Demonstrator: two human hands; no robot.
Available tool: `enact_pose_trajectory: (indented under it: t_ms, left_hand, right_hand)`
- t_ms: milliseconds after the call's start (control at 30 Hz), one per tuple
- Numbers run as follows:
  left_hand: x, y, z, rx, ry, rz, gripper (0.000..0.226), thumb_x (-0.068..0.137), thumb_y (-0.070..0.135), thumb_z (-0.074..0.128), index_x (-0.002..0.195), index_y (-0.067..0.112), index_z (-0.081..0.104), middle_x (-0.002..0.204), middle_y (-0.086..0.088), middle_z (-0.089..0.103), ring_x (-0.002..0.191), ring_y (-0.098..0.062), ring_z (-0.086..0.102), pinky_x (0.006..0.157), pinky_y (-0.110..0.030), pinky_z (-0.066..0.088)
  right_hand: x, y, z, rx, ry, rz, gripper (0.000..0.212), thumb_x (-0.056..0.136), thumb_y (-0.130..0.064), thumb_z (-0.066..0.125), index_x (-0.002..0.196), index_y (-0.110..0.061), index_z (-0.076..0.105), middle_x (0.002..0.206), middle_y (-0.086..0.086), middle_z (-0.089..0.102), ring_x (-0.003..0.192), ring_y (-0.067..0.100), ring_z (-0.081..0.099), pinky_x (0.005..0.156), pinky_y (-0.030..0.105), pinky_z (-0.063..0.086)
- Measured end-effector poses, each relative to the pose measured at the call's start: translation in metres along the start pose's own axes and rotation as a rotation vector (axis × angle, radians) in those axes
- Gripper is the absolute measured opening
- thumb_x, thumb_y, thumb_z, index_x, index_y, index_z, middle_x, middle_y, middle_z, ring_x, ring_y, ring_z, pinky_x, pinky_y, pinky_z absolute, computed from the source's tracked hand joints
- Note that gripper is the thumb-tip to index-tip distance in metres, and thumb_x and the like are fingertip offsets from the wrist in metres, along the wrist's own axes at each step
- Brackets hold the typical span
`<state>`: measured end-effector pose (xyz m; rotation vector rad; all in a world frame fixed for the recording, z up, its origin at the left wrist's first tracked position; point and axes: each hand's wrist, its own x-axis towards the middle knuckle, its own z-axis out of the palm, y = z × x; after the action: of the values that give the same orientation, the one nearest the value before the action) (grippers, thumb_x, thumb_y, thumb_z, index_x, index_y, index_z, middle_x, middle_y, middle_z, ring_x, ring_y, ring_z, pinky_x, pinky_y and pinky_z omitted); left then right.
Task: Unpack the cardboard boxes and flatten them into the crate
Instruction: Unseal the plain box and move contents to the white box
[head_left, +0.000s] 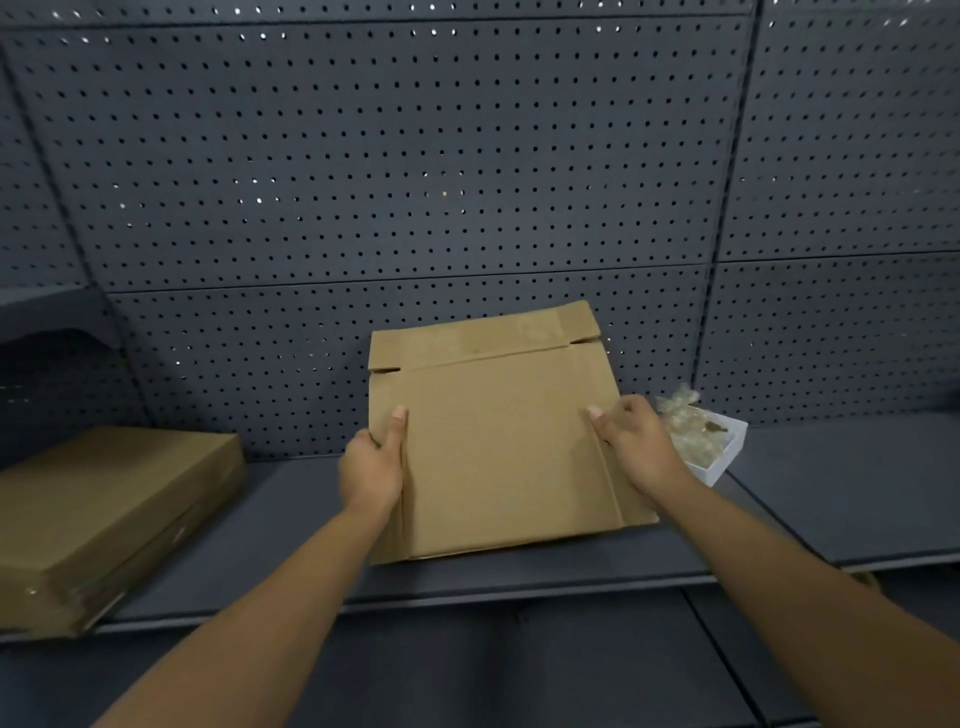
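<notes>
Stack (104, 514): at far left we see flat brown cardboard, matte, lying on the dark shelf (831, 493).
Left hand (371, 467): we see it grip the box's left edge, thumb flat on top, fingers hidden behind.
Box (504, 441): plain tan cardboard, flattened into a creased rectangle, held tilted over the shelf, top flap toward the perforated back panel (415, 156).
Right hand (636, 444): grips the box's right edge, thumb on top.
Tray (719, 460): small, white, square-cornered, crinkled clear plastic inside.
</notes>
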<state>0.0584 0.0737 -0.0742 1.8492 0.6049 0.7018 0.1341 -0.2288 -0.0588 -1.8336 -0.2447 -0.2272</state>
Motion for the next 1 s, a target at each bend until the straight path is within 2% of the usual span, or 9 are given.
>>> enact_pose_trajectory:
  t_ms: [67, 133, 333, 467, 533, 633, 767, 867, 1000]
  left_hand:
    - [-0.003, 0.001, -0.003, 0.006, 0.01, -0.004, 0.072, 0.096, 0.07, 0.051, 0.092, -0.001, 0.063, 0.084, -0.012, 0.069, 0.077, -0.028, 0.065, 0.064, -0.037, 0.048]
    - [-0.007, 0.002, -0.002, 0.011, 0.003, 0.001, 0.071, 0.096, 0.069, 0.052, 0.091, -0.001, 0.063, 0.083, -0.011, 0.068, 0.074, -0.026, 0.064, 0.06, -0.035, 0.046]
    - [-0.008, -0.001, 0.001, -0.04, -0.024, 0.005, 0.065, 0.098, 0.064, 0.055, 0.088, 0.0, 0.064, 0.083, -0.012, 0.07, 0.076, -0.028, 0.066, 0.067, -0.039, 0.052]
    - [-0.007, 0.0, 0.002, -0.012, -0.062, 0.0, 0.062, 0.099, 0.063, 0.053, 0.089, 0.002, 0.064, 0.087, -0.012, 0.069, 0.076, -0.025, 0.063, 0.061, -0.035, 0.045]
    - [-0.005, -0.001, 0.001, -0.002, -0.122, -0.031, 0.062, 0.099, 0.065, 0.051, 0.096, 0.005, 0.064, 0.093, -0.01, 0.069, 0.084, -0.025, 0.064, 0.066, -0.036, 0.046]
    - [-0.003, -0.002, -0.003, -0.059, -0.223, -0.071, 0.059, 0.1, 0.065, 0.047, 0.12, 0.01, 0.054, 0.11, -0.006, 0.064, 0.099, -0.024, 0.061, 0.086, -0.042, 0.051]
    - [0.0, -0.007, -0.016, -0.208, -0.372, -0.085, 0.056, 0.101, 0.059, 0.053, 0.145, 0.025, 0.046, 0.133, 0.001, 0.062, 0.115, -0.021, 0.061, 0.103, -0.045, 0.05]
    - [-0.005, -0.011, -0.026, -0.326, -0.482, -0.108, 0.059, 0.095, 0.06, 0.062, 0.149, 0.042, 0.046, 0.136, 0.009, 0.064, 0.12, -0.019, 0.064, 0.108, -0.049, 0.05]
    - [-0.024, -0.007, -0.027, -0.365, -0.445, -0.047, 0.049, 0.1, 0.054, 0.058, 0.146, 0.042, 0.048, 0.131, 0.012, 0.065, 0.116, -0.015, 0.065, 0.099, -0.039, 0.053]
  right_hand:
    - [-0.006, -0.001, 0.001, -0.237, -0.003, -0.023, 0.048, 0.102, -0.057, 0.048, 0.106, -0.009, 0.046, 0.092, 0.006, 0.063, 0.082, 0.025, 0.061, 0.068, 0.041, 0.046]
    - [-0.012, 0.0, 0.0, -0.321, 0.044, -0.055, 0.05, 0.102, -0.06, 0.042, 0.104, -0.01, 0.045, 0.086, 0.008, 0.063, 0.078, 0.027, 0.061, 0.067, 0.043, 0.047]
    - [-0.022, -0.001, 0.001, -0.202, 0.192, -0.056, 0.047, 0.105, -0.053, 0.044, 0.085, -0.01, 0.046, 0.076, 0.002, 0.054, 0.067, 0.016, 0.049, 0.058, 0.034, 0.037]
    - [-0.019, 0.0, 0.001, -0.21, 0.174, 0.007, 0.055, 0.106, -0.055, 0.038, 0.087, -0.005, 0.052, 0.083, 0.006, 0.058, 0.075, 0.022, 0.053, 0.065, 0.038, 0.037]
    - [-0.014, 0.0, -0.004, -0.216, 0.119, 0.046, 0.053, 0.106, -0.055, 0.039, 0.085, -0.007, 0.05, 0.083, 0.005, 0.057, 0.076, 0.021, 0.052, 0.065, 0.036, 0.037]
    - [-0.008, -0.002, -0.013, -0.157, 0.028, 0.086, 0.048, 0.105, -0.056, 0.041, 0.085, -0.013, 0.045, 0.083, 0.005, 0.051, 0.075, 0.02, 0.048, 0.065, 0.035, 0.038]
    - [-0.01, -0.006, -0.017, -0.101, 0.047, 0.088, 0.052, 0.104, -0.058, 0.042, 0.093, -0.008, 0.052, 0.085, 0.006, 0.054, 0.078, 0.02, 0.051, 0.066, 0.035, 0.039]
    - [-0.016, -0.007, -0.017, -0.074, 0.081, 0.062, 0.056, 0.103, -0.059, 0.043, 0.094, -0.005, 0.054, 0.084, 0.008, 0.055, 0.078, 0.02, 0.052, 0.066, 0.034, 0.04]
    - [-0.026, -0.008, -0.017, -0.027, 0.075, 0.041, 0.057, 0.102, -0.06, 0.046, 0.104, -0.005, 0.06, 0.104, 0.019, 0.065, 0.085, 0.021, 0.057, 0.073, 0.036, 0.045]
